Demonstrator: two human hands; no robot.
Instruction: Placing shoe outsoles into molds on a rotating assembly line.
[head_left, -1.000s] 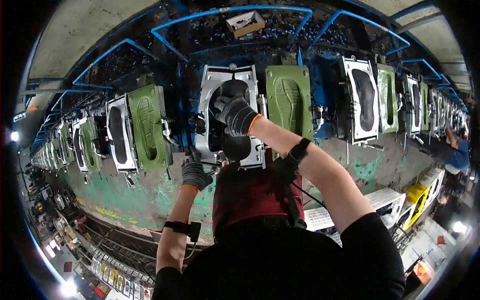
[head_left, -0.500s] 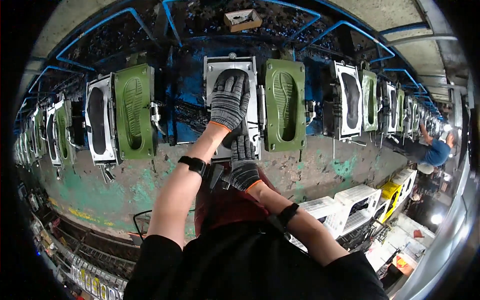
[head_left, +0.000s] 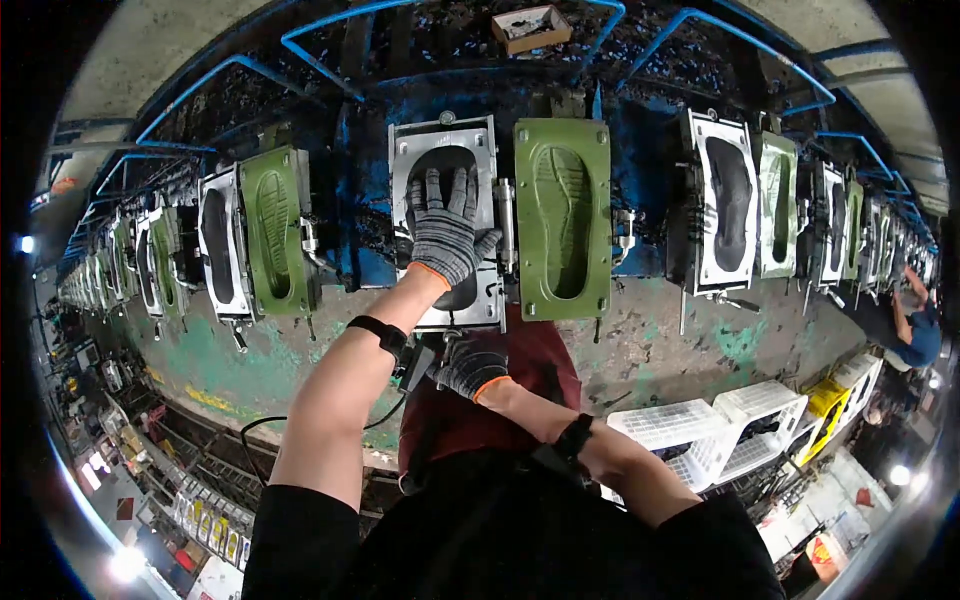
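A silver mold half [head_left: 484,145] lies in front of me with a dark sole-shaped piece [head_left: 440,160] in its recess. My left hand [head_left: 445,235], in a grey striped knit glove with an orange cuff, lies on the dark piece with fingers spread. My right hand [head_left: 474,368], in the same kind of glove, is at the mold's near edge beside a small metal part. Its fingers are curled; what they grip, if anything, is hidden. Hinged to the right is a green mold half [head_left: 562,215] with a ribbed sole-shaped cavity.
More opened molds line both sides, among them a green half [head_left: 275,235] and a silver half [head_left: 722,200]. Blue rails [head_left: 690,20] and a small open box [head_left: 531,28] are beyond. White crates [head_left: 665,430] and a yellow crate [head_left: 824,405] stand lower right. A person [head_left: 918,325] works far right.
My left hand has opened its fingers wider on the dark piece. My right hand has drawn back from the sole's near end to the mold's near edge, its fingers now curled. The view has shifted.
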